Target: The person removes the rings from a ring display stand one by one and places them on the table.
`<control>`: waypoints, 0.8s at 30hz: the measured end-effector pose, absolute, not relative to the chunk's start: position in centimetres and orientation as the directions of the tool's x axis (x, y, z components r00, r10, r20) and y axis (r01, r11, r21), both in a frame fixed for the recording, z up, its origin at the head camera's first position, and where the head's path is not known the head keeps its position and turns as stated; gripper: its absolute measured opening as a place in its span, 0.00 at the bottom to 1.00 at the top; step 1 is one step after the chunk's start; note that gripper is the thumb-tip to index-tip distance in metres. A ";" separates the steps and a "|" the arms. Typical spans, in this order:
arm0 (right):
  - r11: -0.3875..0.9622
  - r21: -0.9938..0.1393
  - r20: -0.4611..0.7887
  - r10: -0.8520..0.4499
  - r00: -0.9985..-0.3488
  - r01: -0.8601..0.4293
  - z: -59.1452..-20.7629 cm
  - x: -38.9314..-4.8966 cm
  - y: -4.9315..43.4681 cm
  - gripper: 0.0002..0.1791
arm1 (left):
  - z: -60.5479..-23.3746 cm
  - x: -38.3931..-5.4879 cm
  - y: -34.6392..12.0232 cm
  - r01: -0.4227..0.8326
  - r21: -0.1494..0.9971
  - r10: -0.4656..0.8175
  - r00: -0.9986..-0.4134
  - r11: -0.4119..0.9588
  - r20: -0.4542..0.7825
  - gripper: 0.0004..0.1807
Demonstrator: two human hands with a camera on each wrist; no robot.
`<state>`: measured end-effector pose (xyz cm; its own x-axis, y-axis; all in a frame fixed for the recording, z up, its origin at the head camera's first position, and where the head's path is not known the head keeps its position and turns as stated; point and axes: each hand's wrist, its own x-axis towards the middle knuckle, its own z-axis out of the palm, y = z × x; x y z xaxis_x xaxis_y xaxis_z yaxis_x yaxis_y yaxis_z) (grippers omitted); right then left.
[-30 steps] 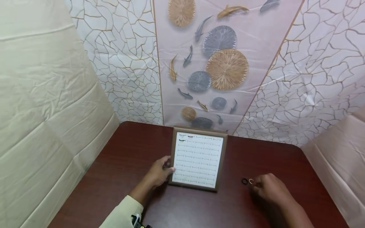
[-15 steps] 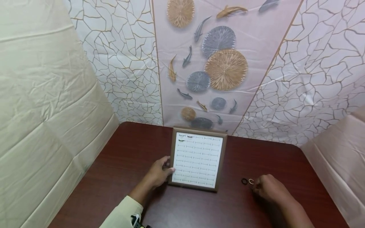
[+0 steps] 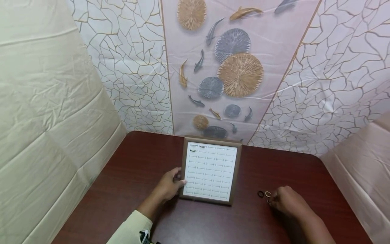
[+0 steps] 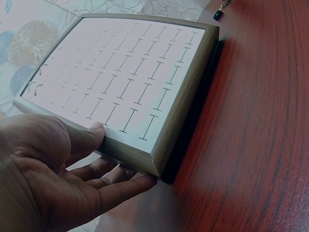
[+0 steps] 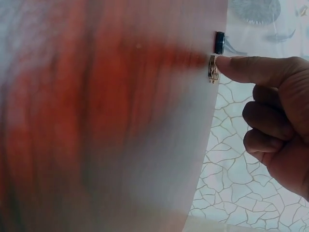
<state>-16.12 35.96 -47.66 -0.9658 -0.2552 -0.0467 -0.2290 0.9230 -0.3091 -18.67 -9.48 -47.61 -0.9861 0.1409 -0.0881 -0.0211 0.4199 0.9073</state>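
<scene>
A brown-framed white board (image 3: 210, 173) with rows of short line marks stands tilted on the table. My left hand (image 3: 169, 184) grips its left edge, thumb on the front of the frame and fingers behind, as the left wrist view shows. Small dark curved pieces (image 3: 193, 150) sit in its top left corner. On the right, a black ring (image 3: 260, 194) and a gold ring (image 3: 267, 194) are side by side on the table. My right hand (image 3: 287, 201) is just beside them, fingers curled, pinching another small ring (image 3: 268, 201) that is mostly hidden by the fingertips.
The dark red table (image 3: 146, 152) has rounded back corners. Behind it hangs a patterned cloth (image 3: 137, 84) with printed fish and discs. Plain cream cloth (image 3: 55, 118) closes off the left side.
More of the gold ring shows beside my right fingertips, and a small ring's edge now appears below it. My left hand and the board keep their places.
</scene>
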 end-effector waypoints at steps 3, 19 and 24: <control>0.917 -0.315 -0.036 -0.268 -0.963 -0.244 -47.2 -16.1 35.5 0.12 | -47.6 -18.6 -9.6 -0.024 0.908 0.140 -0.986 0.419 -0.091 0.33; 0.853 -0.255 0.389 -0.341 -0.856 -0.456 -43.6 -16.9 30.1 0.09 | -47.7 -18.6 -9.5 -0.013 0.913 0.142 -0.987 0.407 -0.077 0.33; 0.822 -0.207 0.493 -0.382 -0.782 -0.531 -42.6 -17.5 28.3 0.10 | -47.6 -18.7 -9.4 -0.017 0.912 0.145 -0.986 0.411 -0.083 0.33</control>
